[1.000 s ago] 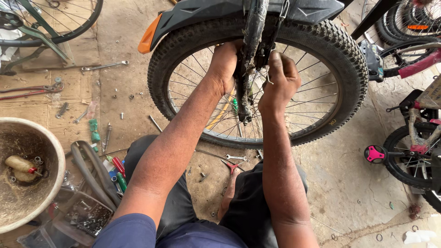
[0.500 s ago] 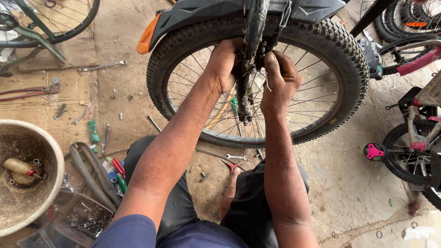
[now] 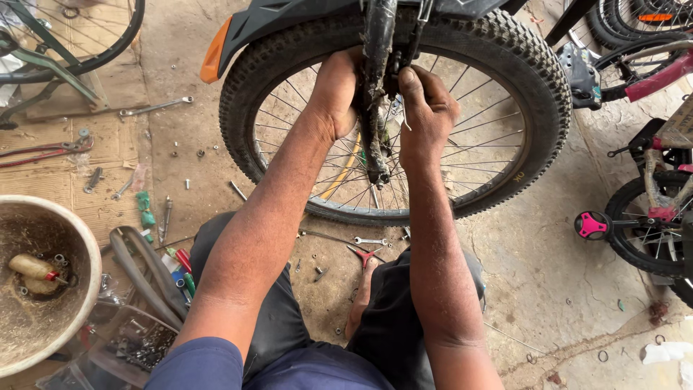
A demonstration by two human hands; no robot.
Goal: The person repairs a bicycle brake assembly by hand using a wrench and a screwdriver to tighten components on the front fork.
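Note:
A bicycle wheel (image 3: 505, 65) with a knobby black tyre and thin spokes stands upright in front of me, under a dark mudguard (image 3: 274, 18) with an orange reflector. A dirty fork leg (image 3: 377, 87) runs down over the wheel's middle. My left hand (image 3: 336, 90) grips the fork leg from the left, near the tyre. My right hand (image 3: 426, 108) presses against the fork's right side, fingers closed on a small part by the brake; what it pinches is too small to tell.
A metal bowl (image 3: 68, 224) with an oil bottle sits at left. Spanners (image 3: 155, 107), red pliers (image 3: 364, 254), bolts and screwdrivers lie scattered on the dusty floor. Another wheel (image 3: 94, 43) stands top left; a small bike with a pink pedal (image 3: 592, 225) crowds the right.
Both hands stay on the fork; my right hand has shifted slightly up against it. The view has moved a little.

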